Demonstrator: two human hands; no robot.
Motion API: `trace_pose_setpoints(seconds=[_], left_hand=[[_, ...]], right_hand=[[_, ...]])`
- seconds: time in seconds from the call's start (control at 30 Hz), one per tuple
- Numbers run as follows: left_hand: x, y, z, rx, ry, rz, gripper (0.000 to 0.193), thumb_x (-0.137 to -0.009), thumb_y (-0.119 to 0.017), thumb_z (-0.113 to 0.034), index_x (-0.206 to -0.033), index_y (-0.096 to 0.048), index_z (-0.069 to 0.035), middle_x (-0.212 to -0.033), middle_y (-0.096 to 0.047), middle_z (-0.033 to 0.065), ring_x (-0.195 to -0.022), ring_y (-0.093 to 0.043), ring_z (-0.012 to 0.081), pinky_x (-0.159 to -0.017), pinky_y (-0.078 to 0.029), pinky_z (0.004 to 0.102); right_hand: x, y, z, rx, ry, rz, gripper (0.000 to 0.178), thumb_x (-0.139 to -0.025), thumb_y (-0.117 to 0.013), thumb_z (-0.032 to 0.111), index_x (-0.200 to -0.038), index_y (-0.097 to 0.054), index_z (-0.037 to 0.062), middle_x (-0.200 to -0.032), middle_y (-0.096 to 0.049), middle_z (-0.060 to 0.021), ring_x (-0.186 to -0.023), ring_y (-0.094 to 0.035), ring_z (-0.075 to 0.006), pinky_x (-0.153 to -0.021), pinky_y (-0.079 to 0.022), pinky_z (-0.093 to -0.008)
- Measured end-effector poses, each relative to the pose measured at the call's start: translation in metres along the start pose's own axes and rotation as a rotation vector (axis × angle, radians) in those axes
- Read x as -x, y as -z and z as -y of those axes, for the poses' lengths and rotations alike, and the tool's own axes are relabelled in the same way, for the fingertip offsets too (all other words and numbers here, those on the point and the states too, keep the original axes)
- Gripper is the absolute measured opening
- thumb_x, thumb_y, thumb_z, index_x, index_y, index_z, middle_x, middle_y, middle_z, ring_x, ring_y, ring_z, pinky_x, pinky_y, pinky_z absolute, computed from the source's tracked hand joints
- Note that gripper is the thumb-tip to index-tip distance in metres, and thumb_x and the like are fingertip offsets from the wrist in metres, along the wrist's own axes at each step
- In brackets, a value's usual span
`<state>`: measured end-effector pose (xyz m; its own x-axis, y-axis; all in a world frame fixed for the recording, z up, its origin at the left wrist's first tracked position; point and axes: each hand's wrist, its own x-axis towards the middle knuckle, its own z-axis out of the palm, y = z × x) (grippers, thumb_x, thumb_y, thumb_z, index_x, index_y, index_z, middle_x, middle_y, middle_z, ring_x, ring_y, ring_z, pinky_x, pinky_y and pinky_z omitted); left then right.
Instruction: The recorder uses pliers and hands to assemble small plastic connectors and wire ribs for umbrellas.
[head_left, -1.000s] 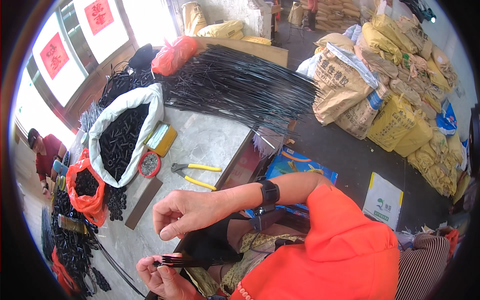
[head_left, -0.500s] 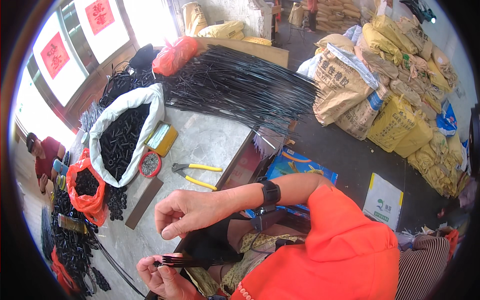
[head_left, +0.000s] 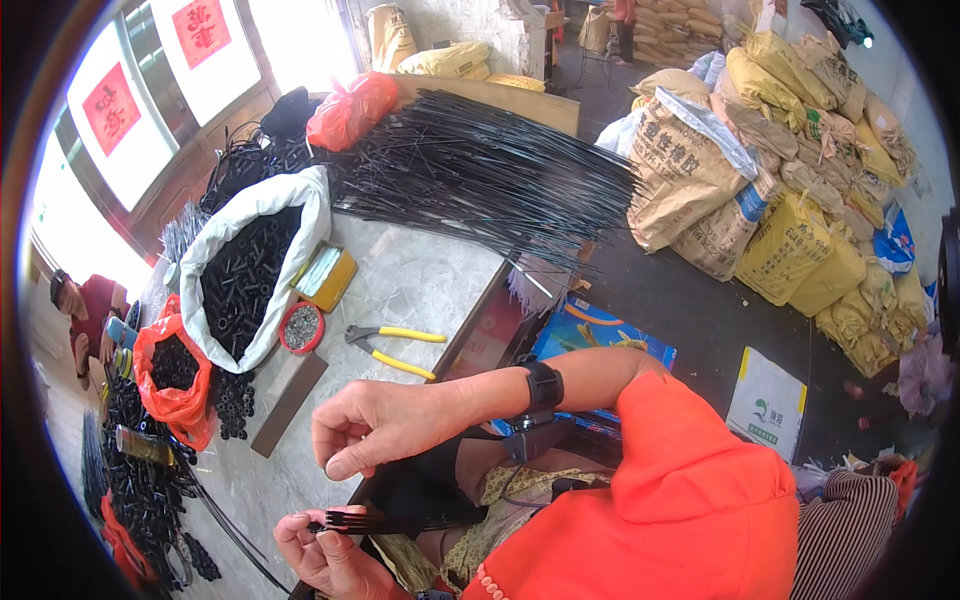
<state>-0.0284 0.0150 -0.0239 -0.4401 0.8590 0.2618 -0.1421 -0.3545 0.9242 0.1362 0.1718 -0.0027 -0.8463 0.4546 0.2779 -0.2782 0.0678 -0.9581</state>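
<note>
Fingers (head_left: 318,530) pinch black rods (head_left: 365,520) (lying crosswise; left-pointing).

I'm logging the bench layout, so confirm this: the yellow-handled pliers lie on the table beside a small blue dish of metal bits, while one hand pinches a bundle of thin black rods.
One detail is wrong: the dish is red, not blue. The head view shows the yellow-handled pliers on the table beside it, and the left hand pinching the bundle of thin black rods.

Left hand (head_left: 330,555) cut by lower edge; rod bundle (head_left: 365,520) ends hidden.
</note>
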Motion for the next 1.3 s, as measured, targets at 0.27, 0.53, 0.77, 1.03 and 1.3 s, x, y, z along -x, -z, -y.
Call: trace_pose_setpoints(seconds=[0.27, 0.53, 0.77, 1.03, 1.3], left_hand=[[0.001, -0.006, -0.008, 0.039, -0.012, 0.038, 0.033, -0.092, -0.066, -0.01, -0.119, -0.049, -0.003, -0.099, -0.058, 0.0072, -0.081, -0.062, 0.0172, -0.075, -0.052, 0.0293], [0.002, -0.013, -0.014, 0.089, -0.018, 0.09, 0.025, -0.093, -0.062, -0.001, -0.116, -0.053, -0.002, -0.098, -0.062, 0.0078, -0.082, -0.059, 0.0138, -0.077, -0.048, 0.0255], [0.004, -0.011, -0.015, 0.102, -0.016, 0.079, 0.027, -0.092, -0.062, -0.001, -0.117, -0.052, -0.002, -0.098, -0.062, 0.0086, -0.083, -0.06, 0.0152, -0.078, -0.049, 0.0272], [0.004, -0.01, -0.012, 0.076, -0.01, 0.061, 0.027, -0.093, -0.062, -0.002, -0.117, -0.051, -0.001, -0.093, -0.061, 0.0055, -0.07, -0.052, 0.0079, -0.069, -0.044, 0.0211], [0.004, -0.009, -0.013, 0.07, -0.013, 0.063, 0.026, -0.094, -0.062, -0.003, -0.117, -0.051, -0.001, -0.092, -0.06, 0.0047, -0.065, -0.046, 0.0055, -0.064, -0.04, 0.0187]], right_hand=[[-0.001, -0.004, 0.004, -0.027, 0.006, 0.007, 0.021, -0.091, -0.067, 0.019, -0.097, -0.061, -0.0008, -0.082, -0.063, -0.0022, -0.068, -0.061, -0.0078, -0.06, -0.049, -0.0224], [0.001, -0.003, 0.005, -0.057, 0.014, -0.055, 0.018, -0.087, -0.067, 0.012, -0.09, -0.06, -0.0041, -0.078, -0.065, -0.0067, -0.064, -0.063, -0.0112, -0.055, -0.051, -0.0241], [0.0, -0.005, 0.005, -0.036, 0.007, -0.05, 0.017, -0.087, -0.067, 0.011, -0.089, -0.06, -0.0039, -0.078, -0.065, -0.0066, -0.064, -0.063, -0.0111, -0.055, -0.051, -0.0238], [0.001, -0.005, 0.004, -0.037, 0.032, -0.053, 0.018, -0.087, -0.068, 0.013, -0.089, -0.06, -0.004, -0.078, -0.065, -0.0064, -0.064, -0.063, -0.0106, -0.055, -0.05, -0.0241], [0.0, -0.005, 0.003, -0.025, 0.037, -0.048, 0.019, -0.087, -0.068, 0.014, -0.089, -0.06, -0.0039, -0.078, -0.065, -0.0063, -0.063, -0.063, -0.0105, -0.055, -0.05, -0.0241]])
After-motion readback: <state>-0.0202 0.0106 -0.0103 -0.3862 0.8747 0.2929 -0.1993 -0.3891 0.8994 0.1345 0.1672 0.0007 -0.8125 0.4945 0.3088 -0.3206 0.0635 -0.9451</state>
